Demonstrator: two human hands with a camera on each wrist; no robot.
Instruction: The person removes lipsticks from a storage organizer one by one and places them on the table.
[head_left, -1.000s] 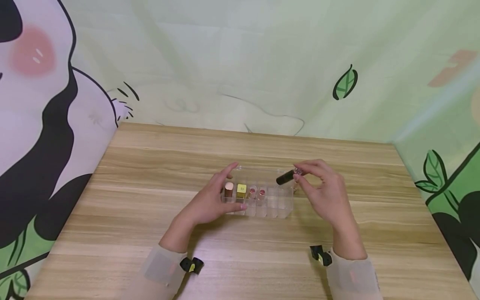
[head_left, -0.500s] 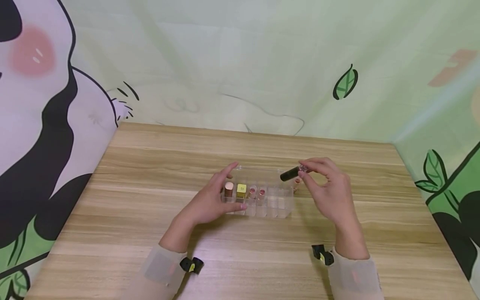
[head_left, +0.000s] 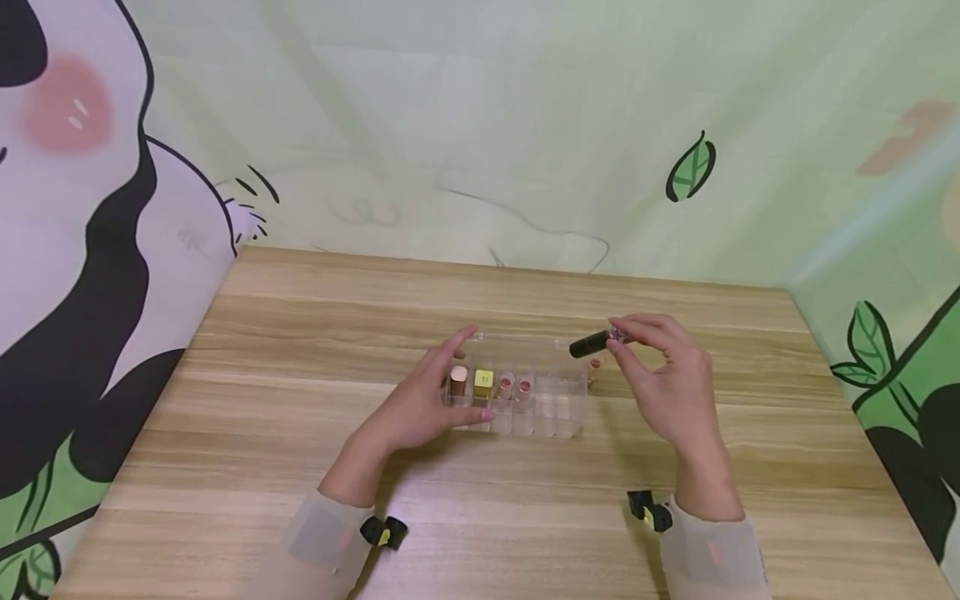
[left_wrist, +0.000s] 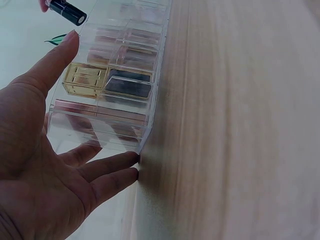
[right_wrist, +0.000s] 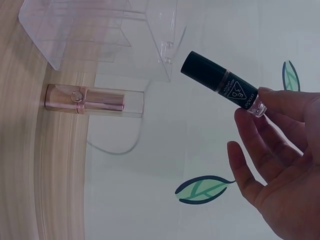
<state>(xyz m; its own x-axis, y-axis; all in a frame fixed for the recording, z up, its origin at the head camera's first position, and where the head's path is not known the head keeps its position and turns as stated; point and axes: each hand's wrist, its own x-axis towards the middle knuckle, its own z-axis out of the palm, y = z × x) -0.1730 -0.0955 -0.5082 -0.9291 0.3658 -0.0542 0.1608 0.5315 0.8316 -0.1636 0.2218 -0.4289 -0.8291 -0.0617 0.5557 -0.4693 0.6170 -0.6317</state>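
A clear divided lipstick organizer (head_left: 561, 406) stands on the table. My left hand (head_left: 416, 406) holds its left end, thumb across the front and fingers at the side and back. In it stand a tube with a pale pink top (head_left: 458, 380), a gold square lipstick (head_left: 483, 383) and two clear-capped reddish lipsticks (head_left: 525, 387). My right hand (head_left: 672, 392) pinches a black lipstick tube (right_wrist: 205, 71) by its clear end, between thumb and fingertips. The tube is tilted, raised above the organizer's right end, with its black end pointing left.
A pink lipstick with a clear cap (right_wrist: 102, 101) stands upright on the table, just right of the organizer. The wooden table (head_left: 315, 333) ends at a printed cloth backdrop (head_left: 450, 125). Small black devices (head_left: 649, 510) are strapped at the wrists.
My right hand has moved right and slightly up with the black lipstick tube, whose tilt has flattened a little. The pink lipstick behind it shows more. My left hand stays in place.
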